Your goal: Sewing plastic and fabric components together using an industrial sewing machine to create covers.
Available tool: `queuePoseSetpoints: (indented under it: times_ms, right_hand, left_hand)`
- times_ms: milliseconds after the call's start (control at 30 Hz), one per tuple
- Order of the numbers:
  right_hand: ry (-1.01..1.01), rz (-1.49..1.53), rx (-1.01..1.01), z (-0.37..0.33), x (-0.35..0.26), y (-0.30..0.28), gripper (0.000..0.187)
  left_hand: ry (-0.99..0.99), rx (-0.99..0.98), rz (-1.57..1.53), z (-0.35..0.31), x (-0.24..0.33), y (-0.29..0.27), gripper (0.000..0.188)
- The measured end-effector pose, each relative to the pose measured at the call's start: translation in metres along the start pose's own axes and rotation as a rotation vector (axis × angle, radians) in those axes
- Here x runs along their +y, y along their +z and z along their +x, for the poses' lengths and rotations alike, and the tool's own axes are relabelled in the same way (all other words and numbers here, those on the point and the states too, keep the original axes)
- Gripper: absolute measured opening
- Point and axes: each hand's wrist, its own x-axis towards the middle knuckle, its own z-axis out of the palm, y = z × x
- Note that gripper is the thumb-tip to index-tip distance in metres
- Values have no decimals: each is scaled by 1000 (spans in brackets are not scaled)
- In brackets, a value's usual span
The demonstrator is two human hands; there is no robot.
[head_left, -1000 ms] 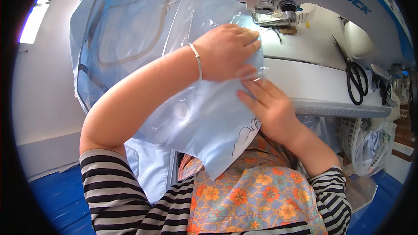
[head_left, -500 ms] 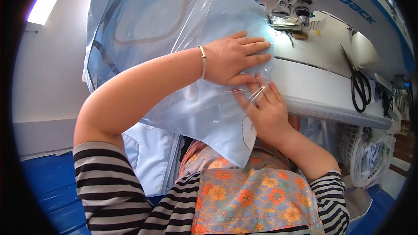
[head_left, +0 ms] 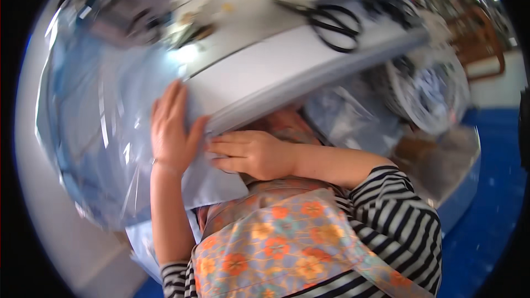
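A light-blue fabric piece point(head_left: 212, 189) with a clear plastic sheet point(head_left: 110, 110) over it spreads across the left of the sewing table and hangs past its front edge. My left hand point(head_left: 171, 138) lies flat on it close to the sewing area, fingers stretched and thumb apart. Beside that thumb, at the table's front edge, my right hand point(head_left: 251, 154) has its fingers together on the fabric's edge; its thumb is hidden. Blur softens the whole picture. The sewing machine's needle area point(head_left: 187, 33) shows just beyond my left fingertips, lit by a small lamp.
Black-handled scissors point(head_left: 334, 25) lie on the white tabletop point(head_left: 259, 72). To the right, below table height, stands a white basket point(head_left: 430, 96) with plastic-wrapped material. A brown wooden chair point(head_left: 483, 44) is farther back. Blue flooring point(head_left: 497, 187) shows at the right.
The view has swung to the right, bringing the basket, chair and floor further in. Both hands stay at the fabric's right edge, the left one still flat on it.
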Motion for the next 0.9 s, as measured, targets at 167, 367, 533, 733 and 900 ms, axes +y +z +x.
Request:
queuePoseSetpoints:
  times_ms: [167,367,533,733,900]
  right_hand:
    - [748,-509,575,-114,22,-157,9]
    - [1284,-691,839,-224,33,-326,19]
    - [964,-633,890,-166,60,-318,17]
    - [697,-869,525,-72,92,-295,19]
    - [899,-1093,337,-52,125,-291,24]
  left_hand:
    - [8,146,-7,-5,-5,8,38]
    - [1,262,-35,7,-9,16,10]
    - [-127,282,-128,7,-10,13,13]
    - [-219,243,-141,8,-13,12,19]
    - [-164,288,-152,7,-16,15,16]
